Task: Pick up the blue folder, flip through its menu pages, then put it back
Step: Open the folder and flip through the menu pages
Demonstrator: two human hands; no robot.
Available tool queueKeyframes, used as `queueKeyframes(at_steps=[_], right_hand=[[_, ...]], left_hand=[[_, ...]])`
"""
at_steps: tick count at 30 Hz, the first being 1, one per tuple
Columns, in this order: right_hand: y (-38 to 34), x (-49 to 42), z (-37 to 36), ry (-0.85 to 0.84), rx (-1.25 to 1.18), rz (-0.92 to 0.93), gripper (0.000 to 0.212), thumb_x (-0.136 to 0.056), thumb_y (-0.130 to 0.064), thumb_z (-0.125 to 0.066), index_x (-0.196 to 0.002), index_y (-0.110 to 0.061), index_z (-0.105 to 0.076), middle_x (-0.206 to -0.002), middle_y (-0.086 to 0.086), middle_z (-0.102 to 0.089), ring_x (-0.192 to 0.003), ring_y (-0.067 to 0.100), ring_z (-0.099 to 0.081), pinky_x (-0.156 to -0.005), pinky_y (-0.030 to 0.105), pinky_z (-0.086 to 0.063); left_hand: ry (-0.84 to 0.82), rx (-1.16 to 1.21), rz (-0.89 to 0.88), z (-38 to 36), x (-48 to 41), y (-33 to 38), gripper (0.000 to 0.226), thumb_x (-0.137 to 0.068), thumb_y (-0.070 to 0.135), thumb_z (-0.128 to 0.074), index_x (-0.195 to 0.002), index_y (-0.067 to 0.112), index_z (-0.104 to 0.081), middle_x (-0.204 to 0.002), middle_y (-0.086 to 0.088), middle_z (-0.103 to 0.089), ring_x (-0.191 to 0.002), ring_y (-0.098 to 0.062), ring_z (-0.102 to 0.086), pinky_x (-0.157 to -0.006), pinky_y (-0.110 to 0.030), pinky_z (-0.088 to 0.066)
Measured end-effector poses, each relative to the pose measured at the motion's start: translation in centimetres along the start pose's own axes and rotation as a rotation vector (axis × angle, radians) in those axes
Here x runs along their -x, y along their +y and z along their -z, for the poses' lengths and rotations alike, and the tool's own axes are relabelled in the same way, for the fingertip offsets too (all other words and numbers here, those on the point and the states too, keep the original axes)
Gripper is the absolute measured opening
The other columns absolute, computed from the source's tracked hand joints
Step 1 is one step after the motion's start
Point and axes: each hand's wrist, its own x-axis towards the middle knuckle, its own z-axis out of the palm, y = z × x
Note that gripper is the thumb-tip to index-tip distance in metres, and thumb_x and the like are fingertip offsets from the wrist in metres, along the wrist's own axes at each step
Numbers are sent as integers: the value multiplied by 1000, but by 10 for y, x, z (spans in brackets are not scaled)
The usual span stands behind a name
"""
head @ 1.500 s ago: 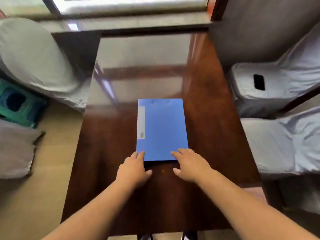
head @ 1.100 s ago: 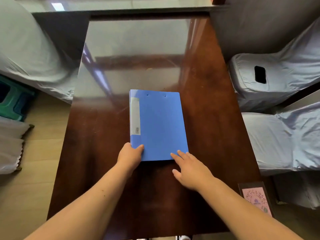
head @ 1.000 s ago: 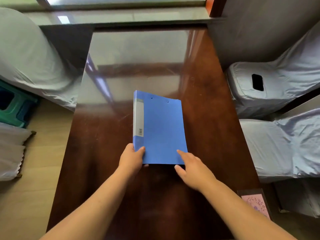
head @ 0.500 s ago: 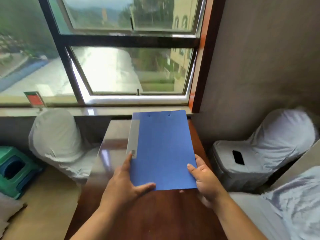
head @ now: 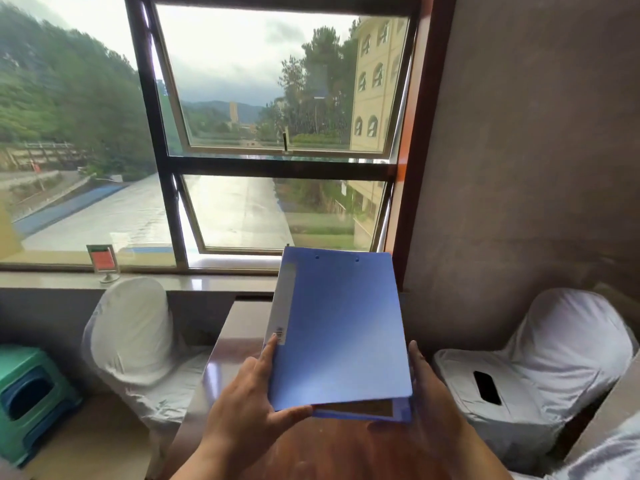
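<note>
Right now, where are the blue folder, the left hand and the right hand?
blue folder (head: pixel 339 323): head view, middle of front cover.
left hand (head: pixel 249 410): head view, back of hand.
right hand (head: pixel 429 396): head view, back of hand.

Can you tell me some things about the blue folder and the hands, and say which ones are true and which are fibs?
1. The folder is lying flat on the table. False: it is held up off it.
2. Both hands hold the folder. True: the left hand and the right hand.
3. The folder is wide open. False: its cover is only parting at the bottom edge.
4. The folder is blue. True.
</note>
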Motion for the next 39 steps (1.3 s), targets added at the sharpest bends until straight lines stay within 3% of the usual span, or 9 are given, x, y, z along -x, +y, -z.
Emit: queueKeyframes(at_steps=[3, 6, 10, 15, 20, 25, 30, 36, 39], right_hand=[[-7, -2, -1, 11, 100, 90, 61, -86, -31, -75, -145, -19, -61, -117, 23, -82, -82, 49, -81, -47, 59, -66], [-11, -6, 1, 92, 143, 177, 60, -83, -21, -72, -140, -10, -58, -109, 26, -81, -70, 42, -82, -45, 56, -65], [-20, -5, 8, 168, 64, 206, 52, -81, -21, -73, -131, -19, -62, -116, 28, -79, -70, 46, -82, -41, 68, -61], [-20, -4, 13, 157, 153, 193, 48, -89, -24, -71, -136, -17, -63, -117, 25, -79, -71, 45, -82, -35, 57, -62], [-7, -6, 19, 219, 266, 242, 25, -110, -9, -58, -133, -17, -65, -97, 12, -88, -71, 34, -84, -59, 52, -69], [-15, 4, 10, 162, 101, 238, 31, -89, -28, -74, -120, -24, -79, -119, 26, -81, -85, 50, -80, -48, 55, -68], [-27, 3, 10, 117, 40, 251, 23, -90, -30, -73, -110, -31, -85, -119, 21, -82, -94, 50, -81, -56, 60, -69], [-29, 4, -7, 65, 0, 277, 24, -92, -31, -71, -111, -31, -85, -120, 21, -82, -95, 48, -81, -56, 59, -70], [-27, 5, -19, 47, 6, 278, 24, -92, -33, -71, -111, -33, -85, -116, 19, -83, -94, 49, -81, -52, 56, -69]], left_hand=[[105, 19, -46, 3, 1, 1, 101, -78, 86, -47, -163, 33, -33, -146, 10, -59, -132, -20, -57, -106, -36, -43], [327, 198, 65, 3, -2, 5, 55, -103, 61, -37, -98, 28, -80, -82, -5, -80, -82, -35, -75, -82, -49, -56], [370, 777, 406, 7, -14, 3, 43, -104, 33, -61, -97, -7, -74, -77, -27, -74, -43, -23, -70, -40, -28, -56], [346, 749, 367, 1, -12, -6, 39, -101, 36, -63, -83, 3, -72, -67, -6, -78, -52, -29, -76, -61, -53, -67], [339, 697, 321, 2, -11, -6, 43, -102, 31, -63, -81, -5, -72, -53, -11, -73, -46, -15, -73, -45, -25, -58], [293, 721, 348, 8, -7, -7, 75, -102, 48, -57, -47, 0, -75, -48, -16, -72, -46, -22, -73, -70, -38, -57], [217, 633, 361, 11, -3, -7, 71, -95, 63, -56, -58, 7, -80, -53, -9, -75, -40, -22, -67, -52, -36, -59], [524, -52, -60, 5, 13, 20, 67, -84, 74, -48, -49, 20, -27, -43, 1, -30, -44, -17, -33, -49, -32, -33], [684, -104, -417, 4, 3, 45, 53, -91, 60, -60, -56, 24, -44, -55, 9, -45, -52, -17, -47, -51, -31, -38]])
